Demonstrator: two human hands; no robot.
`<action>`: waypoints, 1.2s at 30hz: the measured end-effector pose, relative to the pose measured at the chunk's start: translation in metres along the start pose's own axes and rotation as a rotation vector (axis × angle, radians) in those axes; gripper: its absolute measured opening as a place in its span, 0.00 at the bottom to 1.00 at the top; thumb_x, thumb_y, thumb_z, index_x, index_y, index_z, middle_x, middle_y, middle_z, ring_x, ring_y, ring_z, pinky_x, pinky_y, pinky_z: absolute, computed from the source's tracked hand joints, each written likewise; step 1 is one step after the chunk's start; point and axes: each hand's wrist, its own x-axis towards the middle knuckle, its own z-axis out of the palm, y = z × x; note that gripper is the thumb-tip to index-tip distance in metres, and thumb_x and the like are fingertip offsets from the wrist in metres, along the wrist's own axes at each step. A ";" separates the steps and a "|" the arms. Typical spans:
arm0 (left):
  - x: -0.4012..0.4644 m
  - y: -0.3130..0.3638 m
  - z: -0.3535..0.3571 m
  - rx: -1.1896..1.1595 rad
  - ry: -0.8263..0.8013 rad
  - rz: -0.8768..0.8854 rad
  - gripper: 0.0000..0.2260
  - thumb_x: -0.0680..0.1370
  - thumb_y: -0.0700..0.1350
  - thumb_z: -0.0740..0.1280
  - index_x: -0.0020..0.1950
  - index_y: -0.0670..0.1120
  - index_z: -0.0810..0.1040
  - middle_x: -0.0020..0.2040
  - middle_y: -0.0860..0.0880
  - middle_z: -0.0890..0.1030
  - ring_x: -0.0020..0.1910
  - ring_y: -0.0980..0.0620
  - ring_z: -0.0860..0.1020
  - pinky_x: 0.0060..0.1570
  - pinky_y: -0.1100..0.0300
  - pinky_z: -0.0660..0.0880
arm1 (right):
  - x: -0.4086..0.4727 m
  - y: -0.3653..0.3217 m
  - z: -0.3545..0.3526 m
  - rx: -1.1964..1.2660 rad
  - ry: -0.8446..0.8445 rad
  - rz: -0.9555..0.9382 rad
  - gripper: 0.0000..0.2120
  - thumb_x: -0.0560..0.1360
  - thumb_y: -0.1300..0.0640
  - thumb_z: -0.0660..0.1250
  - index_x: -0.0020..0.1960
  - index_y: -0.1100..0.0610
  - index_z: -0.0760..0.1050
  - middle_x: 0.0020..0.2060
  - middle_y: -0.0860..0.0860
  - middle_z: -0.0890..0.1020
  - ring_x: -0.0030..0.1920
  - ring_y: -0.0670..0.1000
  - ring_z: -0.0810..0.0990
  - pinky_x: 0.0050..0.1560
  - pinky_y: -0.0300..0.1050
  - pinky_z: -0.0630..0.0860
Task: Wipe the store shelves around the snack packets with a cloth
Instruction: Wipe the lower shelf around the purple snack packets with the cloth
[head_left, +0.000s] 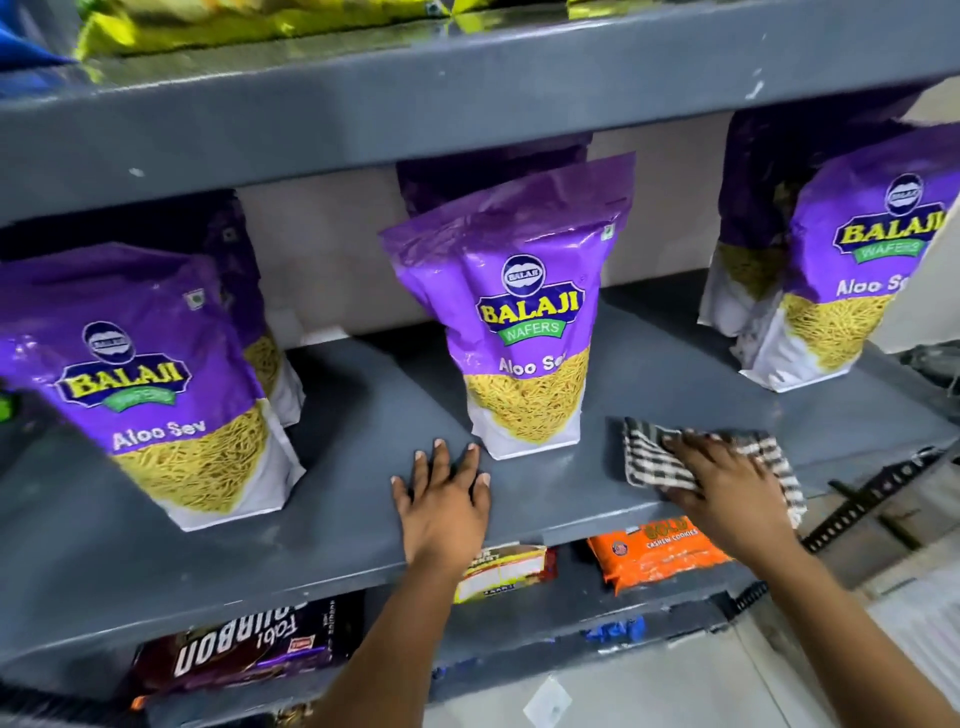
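Head view: the right hand (727, 488) presses flat, fingers spread, on the checked cloth (670, 457) to rub the shelf (311, 519); the left hand (441, 499), spread empty just beside the middle packet (519, 332), apparently braces.

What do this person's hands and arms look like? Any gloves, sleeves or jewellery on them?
Both are bare. The left hand and right hand wear no gloves, and no rings, watch or bracelets show. Both forearms are uncovered right down to the bottom edge of the picture, so no sleeve is in view. The fingernails on the left hand are short and unpainted.
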 end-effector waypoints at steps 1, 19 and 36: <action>-0.002 -0.003 -0.002 0.001 -0.001 0.029 0.22 0.80 0.55 0.48 0.74 0.56 0.53 0.77 0.48 0.50 0.75 0.48 0.47 0.71 0.45 0.44 | -0.008 -0.011 0.003 0.016 0.011 -0.004 0.26 0.70 0.49 0.68 0.66 0.48 0.68 0.68 0.51 0.72 0.69 0.56 0.68 0.68 0.57 0.62; -0.099 -0.302 -0.046 0.125 0.089 0.031 0.32 0.77 0.61 0.38 0.68 0.43 0.66 0.66 0.41 0.73 0.66 0.42 0.68 0.67 0.45 0.52 | -0.069 -0.304 0.082 0.032 -0.158 -0.174 0.24 0.72 0.53 0.61 0.68 0.46 0.64 0.70 0.47 0.68 0.70 0.53 0.62 0.69 0.52 0.58; -0.100 -0.363 -0.065 0.097 0.133 -0.146 0.41 0.74 0.47 0.63 0.73 0.48 0.34 0.76 0.46 0.39 0.74 0.46 0.37 0.69 0.39 0.36 | -0.074 -0.338 0.060 0.366 -0.001 0.042 0.14 0.70 0.68 0.61 0.55 0.60 0.75 0.52 0.64 0.82 0.52 0.64 0.80 0.50 0.53 0.75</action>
